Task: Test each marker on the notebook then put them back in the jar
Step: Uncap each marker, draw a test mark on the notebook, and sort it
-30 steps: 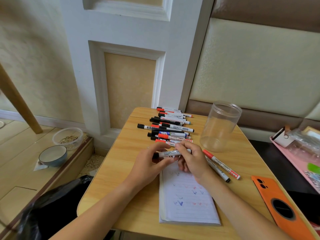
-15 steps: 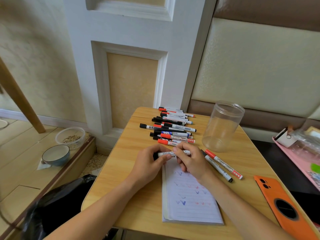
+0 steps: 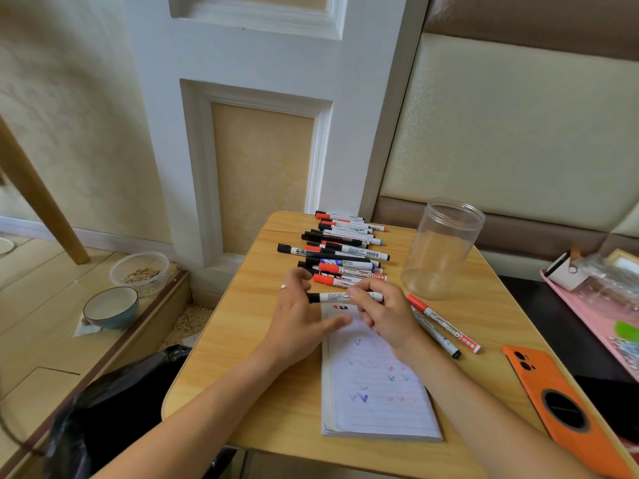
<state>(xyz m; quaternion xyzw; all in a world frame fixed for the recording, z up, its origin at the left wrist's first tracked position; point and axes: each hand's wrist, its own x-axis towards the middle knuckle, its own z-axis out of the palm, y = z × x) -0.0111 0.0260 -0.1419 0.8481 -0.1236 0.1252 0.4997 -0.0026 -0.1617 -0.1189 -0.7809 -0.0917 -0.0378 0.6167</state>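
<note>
A white marker with a black cap [image 3: 333, 297] lies level above the top of the lined notebook [image 3: 377, 402], which bears blue and red tick marks. My right hand [image 3: 383, 316] grips the marker's right half. My left hand [image 3: 301, 312] is by the black cap end, its fingers spread and curled and its thumb resting on the notebook's top left corner. Behind my hands, a row of several black, red and blue markers [image 3: 345, 261] lies on the table. The clear plastic jar [image 3: 442, 250] stands upright, with nothing in it, at the back right.
Two markers [image 3: 446, 331], one red and one black, lie right of my right hand. An orange phone [image 3: 560, 402] sits at the small wooden table's [image 3: 242, 340] right edge, a pink tray [image 3: 594, 305] beyond it. On the floor at left are a black bag [image 3: 114, 409] and bowls [image 3: 110, 305].
My left hand has loosened from the marker's cap end and its fingers have spread, with the thumb now down on the notebook. My right hand still grips the marker.
</note>
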